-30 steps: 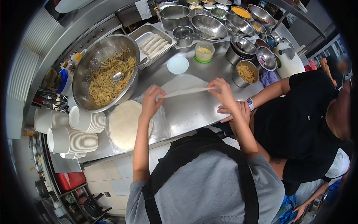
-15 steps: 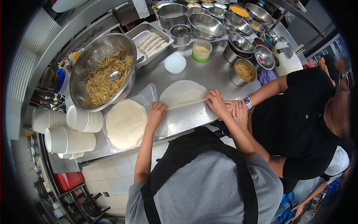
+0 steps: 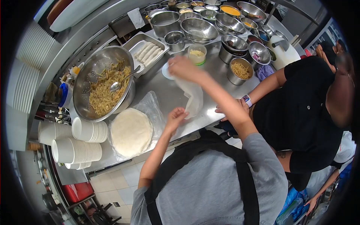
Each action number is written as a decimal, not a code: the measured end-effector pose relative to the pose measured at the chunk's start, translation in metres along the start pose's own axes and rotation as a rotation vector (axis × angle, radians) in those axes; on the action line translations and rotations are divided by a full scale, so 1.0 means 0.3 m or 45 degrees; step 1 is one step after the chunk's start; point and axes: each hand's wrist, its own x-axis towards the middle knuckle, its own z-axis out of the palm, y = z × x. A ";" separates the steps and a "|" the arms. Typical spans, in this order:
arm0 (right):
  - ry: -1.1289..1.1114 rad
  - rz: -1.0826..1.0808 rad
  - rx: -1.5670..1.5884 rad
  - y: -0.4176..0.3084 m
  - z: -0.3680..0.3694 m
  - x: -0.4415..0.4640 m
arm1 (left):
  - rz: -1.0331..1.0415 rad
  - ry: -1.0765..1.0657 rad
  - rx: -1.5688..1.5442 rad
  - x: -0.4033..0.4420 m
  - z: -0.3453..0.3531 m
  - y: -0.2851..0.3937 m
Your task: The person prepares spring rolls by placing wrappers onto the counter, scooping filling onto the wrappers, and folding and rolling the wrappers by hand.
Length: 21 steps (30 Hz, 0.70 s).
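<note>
A thin round spring roll wrapper (image 3: 193, 95) is folded lengthwise into a loose strip above the steel table. My right hand (image 3: 185, 69), blurred by motion, is closed on its far end, over the small pale blue bowl (image 3: 167, 71). My left hand (image 3: 176, 118) pinches the near end between thumb and fingers. To the left, a stack of round wrappers (image 3: 131, 132) lies on a clear plastic sheet (image 3: 153, 108). A large steel bowl (image 3: 127, 90) of shredded filling (image 3: 107, 92) with a spoon (image 3: 116, 85) stands beyond it.
White rolls (image 3: 148, 51) lie in a steel tray (image 3: 164, 52) at the back. A green-based tub (image 3: 197, 54) stands near my right hand. Stacked white containers (image 3: 77, 150) sit at the left. Several metal bowls (image 3: 198, 30) fill the back. A co-worker in black (image 3: 296, 120) stands at right.
The wrapper, flat with its near edge lifted before, is now raised and gathered into a strip. My right hand has moved up and left, my left hand slightly right. The view has shifted.
</note>
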 end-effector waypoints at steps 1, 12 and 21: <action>-0.056 -0.083 -0.017 -0.073 0.048 0.025 | -0.167 0.031 -0.204 -0.002 0.016 -0.040; -0.276 0.766 0.662 -0.123 0.154 -0.302 | 0.450 0.213 1.556 -0.047 -0.181 0.072; -0.191 0.547 0.330 -0.339 0.279 -0.640 | 0.756 0.313 2.059 0.083 -0.313 0.105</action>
